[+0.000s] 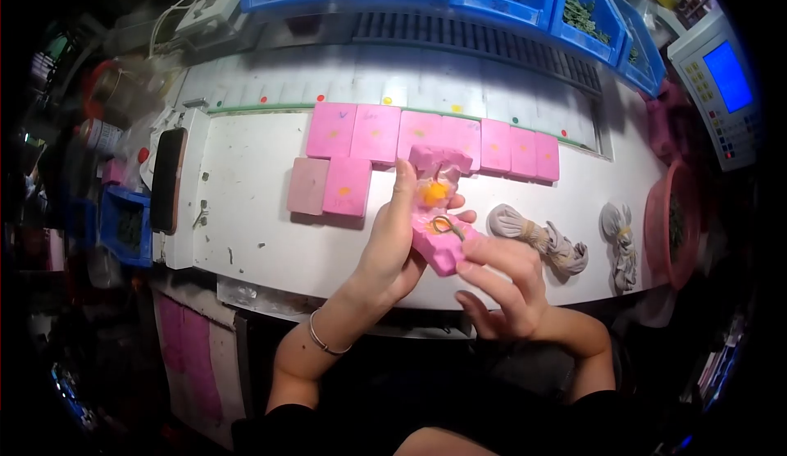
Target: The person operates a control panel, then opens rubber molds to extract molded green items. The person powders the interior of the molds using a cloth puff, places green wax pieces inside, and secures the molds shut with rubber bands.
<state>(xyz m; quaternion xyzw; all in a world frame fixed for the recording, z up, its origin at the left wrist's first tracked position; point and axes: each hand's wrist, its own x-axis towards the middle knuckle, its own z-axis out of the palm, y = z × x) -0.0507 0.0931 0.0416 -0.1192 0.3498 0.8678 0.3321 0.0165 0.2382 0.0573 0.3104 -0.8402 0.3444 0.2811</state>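
Note:
My left hand [384, 239] is closed around a pink rubber mould [441, 257], which is spread open above the table. Yellow-orange patches show on its inner faces. A thin, dark grey-green looped piece [443, 224] lies across the mould's lower half. My right hand [510, 280] comes from the right, its thumb and index finger pinched at the end of that piece and close to the mould's edge. Its other fingers are curled. Behind the mould stands a row of closed pink mould blocks [375, 134], with two more blocks [346, 187] in front.
Two tied grey cloth bundles [537, 234] [620, 247] lie to the right, near a pink basin [656, 218]. A phone [168, 181] rests at the left. Blue bins [512, 1] of small green pieces line the back. A device with a blue screen [728, 76] stands at the upper right.

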